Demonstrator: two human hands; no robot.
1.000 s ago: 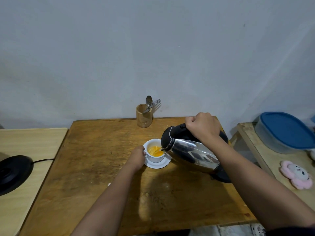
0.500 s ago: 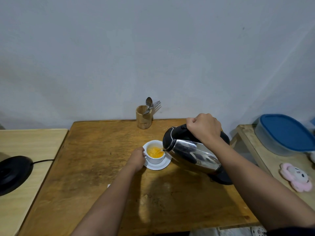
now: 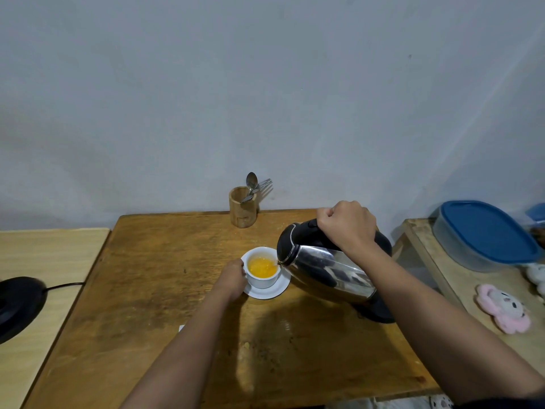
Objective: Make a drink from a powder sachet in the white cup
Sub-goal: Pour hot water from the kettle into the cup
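Note:
The white cup stands on a white saucer in the middle of the brown wooden table. Orange liquid fills much of the cup. My left hand grips the cup at its left side, over the handle. My right hand is closed around the black handle of a steel kettle. The kettle is tilted to the left, its spout at the cup's right rim, with water running in. A white scrap, perhaps the sachet, peeks out beside my left forearm.
A wooden holder with a spoon and forks stands at the table's back edge by the wall. The black kettle base with its cord lies on the lighter table at left. On the right shelf are a blue-lidded container and a pink plush toy.
The orange liquid in the cup has risen as the kettle keeps pouring. Both hands hold their places, and the camera has shifted slightly.

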